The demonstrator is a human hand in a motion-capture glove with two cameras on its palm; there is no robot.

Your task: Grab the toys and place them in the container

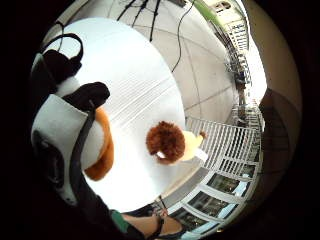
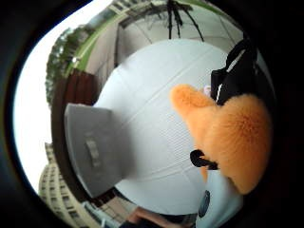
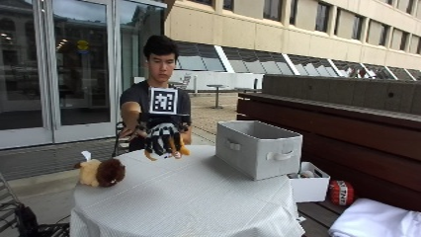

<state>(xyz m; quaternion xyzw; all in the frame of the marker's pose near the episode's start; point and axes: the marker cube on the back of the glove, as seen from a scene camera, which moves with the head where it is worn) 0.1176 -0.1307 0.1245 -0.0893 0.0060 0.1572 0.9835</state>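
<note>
In the outside view my gloved right hand point(image 3: 161, 138) hangs above the round white-clothed table point(image 3: 190, 197) and grips an orange plush toy point(image 3: 176, 148), whose ends stick out below the fingers. That orange toy point(image 2: 228, 137) fills much of the thumb side palm view, and its edge point(image 1: 102, 150) shows beside the glove in the other palm view. A second toy, a cream plush with a brown mane point(image 3: 100, 172), lies on the table's left side, also seen from above point(image 1: 170, 142). The grey fabric container point(image 3: 258, 147) stands open on the table's right side point(image 2: 92, 149).
A small white box point(image 3: 309, 186) with things in it sits on the wooden bench point(image 3: 342, 123) to the right of the table, with a red item point(image 3: 339, 192) and white cloth point(image 3: 375, 222) beside it. A dark chair point(image 3: 121, 140) stands behind the table.
</note>
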